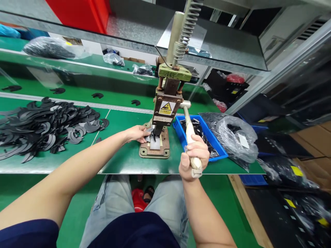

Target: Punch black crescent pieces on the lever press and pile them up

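- My left hand (139,133) pinches a flat, dark grey curved piece (148,135) between thumb and fingers, with its far end under the head of the press.
- My right hand (195,156) is wrapped around the off-white, tape-bound lever (190,131) near its lower end, fingers curled and thumb on the near side.
- That lever slants down towards me from the right side of a tall, greenish-and-brown metal hand press (168,92), which bears a yellow warning label (167,107) and, above it, a bare steel coil spring (186,32).
- The press stands on a worn brown metal base (143,152) near the front edge of my glossy green worktable (124,162); a pale grey rectangular plate (155,144) sits on the base, just beside the piece I hold.
- Left of my forearm spreads a loose heap of black and grey crescent-shaped pieces (46,127).
- Behind the heap, a few small black hooked pieces (97,95) lie well apart in a row.
- Right of the press, partly behind the lever, is a blue plastic tray (221,154) of small dark parts (198,128), with a clear plastic bag (239,137) just beyond it.
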The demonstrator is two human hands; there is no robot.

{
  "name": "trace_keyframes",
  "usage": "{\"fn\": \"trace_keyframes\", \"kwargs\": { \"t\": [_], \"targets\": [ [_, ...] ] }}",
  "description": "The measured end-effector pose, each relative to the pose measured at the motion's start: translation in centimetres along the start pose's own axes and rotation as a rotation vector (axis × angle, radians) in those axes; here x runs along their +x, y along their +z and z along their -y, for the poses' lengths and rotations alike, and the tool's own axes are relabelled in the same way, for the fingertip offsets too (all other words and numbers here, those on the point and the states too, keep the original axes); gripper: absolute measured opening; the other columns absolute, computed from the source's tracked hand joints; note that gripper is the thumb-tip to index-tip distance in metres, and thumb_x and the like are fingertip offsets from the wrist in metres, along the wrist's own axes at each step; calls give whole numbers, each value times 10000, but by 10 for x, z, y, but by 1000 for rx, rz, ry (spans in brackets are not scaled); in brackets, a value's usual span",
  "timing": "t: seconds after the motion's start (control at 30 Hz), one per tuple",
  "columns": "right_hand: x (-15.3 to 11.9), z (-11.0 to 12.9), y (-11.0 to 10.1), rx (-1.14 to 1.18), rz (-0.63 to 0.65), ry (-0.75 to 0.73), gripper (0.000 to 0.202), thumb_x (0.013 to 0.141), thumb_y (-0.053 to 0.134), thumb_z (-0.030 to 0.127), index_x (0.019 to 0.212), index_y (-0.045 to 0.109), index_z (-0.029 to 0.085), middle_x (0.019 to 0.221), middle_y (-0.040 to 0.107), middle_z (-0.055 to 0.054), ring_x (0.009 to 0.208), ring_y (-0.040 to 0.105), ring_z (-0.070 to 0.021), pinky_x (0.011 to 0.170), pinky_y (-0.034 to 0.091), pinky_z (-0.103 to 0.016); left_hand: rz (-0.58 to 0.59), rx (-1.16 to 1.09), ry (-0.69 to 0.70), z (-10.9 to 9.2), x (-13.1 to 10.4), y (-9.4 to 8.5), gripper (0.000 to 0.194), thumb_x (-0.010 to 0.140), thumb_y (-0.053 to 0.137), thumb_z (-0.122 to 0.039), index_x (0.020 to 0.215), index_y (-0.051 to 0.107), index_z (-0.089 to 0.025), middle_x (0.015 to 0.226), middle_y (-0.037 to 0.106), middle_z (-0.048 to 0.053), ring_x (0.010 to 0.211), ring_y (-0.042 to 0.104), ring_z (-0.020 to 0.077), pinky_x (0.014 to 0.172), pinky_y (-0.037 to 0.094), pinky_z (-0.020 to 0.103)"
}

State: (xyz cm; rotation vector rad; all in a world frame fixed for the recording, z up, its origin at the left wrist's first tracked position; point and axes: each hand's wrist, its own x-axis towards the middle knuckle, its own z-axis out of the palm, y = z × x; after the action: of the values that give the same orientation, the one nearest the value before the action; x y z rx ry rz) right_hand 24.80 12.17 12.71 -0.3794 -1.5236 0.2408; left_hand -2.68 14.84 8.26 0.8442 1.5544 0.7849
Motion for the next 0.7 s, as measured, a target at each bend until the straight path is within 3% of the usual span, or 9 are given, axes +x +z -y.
{"fn": "trace_keyframes", "kwargs": {
  "t": [0.1, 0.17, 0.27, 0.37, 0.43, 0.5, 0.57, 0.63, 0.7],
  "targets": [
    [15, 4, 1, 20, 7, -41, 118, 915, 691, 289, 966, 586, 271, 879, 583, -5, 1031, 701, -239, 1057, 607, -589, 35, -17, -53, -2, -4, 1, 327, 879, 881, -353, 887, 600, -186, 607, 724, 36, 529, 719, 152, 540, 569, 208],
    [42, 6, 4, 37, 27, -71, 171, 933, 679, 327, 1083, 616, 273, 960, 615, -30, 1116, 706, -262, 1068, 601, -582, 35, -27, -43, -2, -10, 4, 311, 907, 853, -356, 905, 597, -178, 583, 710, 22, 502, 698, 133, 541, 549, 195],
    [96, 1, 9, 98, 75, -36, 503, 970, 639, 460, 1423, 534, 267, 1254, 629, -103, 1303, 666, -293, 1153, 554, -590, 23, -43, 68, -2, -26, 9, 289, 998, 717, -372, 891, 547, -165, 582, 683, -10, 510, 677, 84, 566, 484, 166],
    [125, -15, 11, 100, 57, 30, 608, 981, 631, 485, 1524, 465, 266, 1449, 586, -130, 1422, 598, -291, 1238, 474, -572, 16, -69, 191, -1, -48, 9, 312, 1005, 649, -430, 906, 522, -163, 649, 698, -27, 574, 681, 55, 597, 454, 155],
    [111, -23, 8, 19, -30, 110, 538, 971, 660, 426, 1462, 525, 253, 1446, 601, -129, 1378, 609, -266, 1238, 463, -542, 17, -77, 234, 1, -68, 8, 352, 976, 679, -481, 906, 520, -175, 659, 704, -29, 593, 685, 66, 603, 469, 156],
    [70, -21, 4, -74, -38, 269, 403, 952, 684, 369, 1324, 609, 234, 1329, 653, -112, 1252, 649, -227, 1193, 498, -491, 42, -84, 271, 6, -89, 7, 416, 931, 735, -545, 879, 527, -189, 633, 699, -23, 584, 687, 101, 584, 501, 176],
    [16, -10, 2, -36, 203, 508, 241, 948, 668, 362, 1142, 667, 220, 1147, 710, -77, 1109, 684, -190, 1094, 561, -412, 79, -108, 289, 16, -109, 9, 518, 833, 827, -640, 890, 583, -186, 669, 726, 6, 579, 690, 147, 565, 550, 224],
    [-36, 4, 5, -14, 369, 569, 292, 879, 738, 392, 1100, 703, 204, 992, 758, -51, 890, 728, -175, 873, 632, -337, 85, -96, 292, 30, -121, 12, 533, 793, 864, -660, 896, 636, -189, 708, 723, 11, 601, 689, 163, 573, 575, 249],
    [-72, 13, 13, 177, 508, 713, 361, 865, 753, 416, 1154, 707, 205, 1006, 789, -46, 891, 754, -171, 868, 634, -314, 82, -80, 260, 44, -126, 17, 526, 750, 896, -660, 882, 657, -210, 702, 697, 0, 604, 681, 169, 575, 587, 254]
  ]
}}
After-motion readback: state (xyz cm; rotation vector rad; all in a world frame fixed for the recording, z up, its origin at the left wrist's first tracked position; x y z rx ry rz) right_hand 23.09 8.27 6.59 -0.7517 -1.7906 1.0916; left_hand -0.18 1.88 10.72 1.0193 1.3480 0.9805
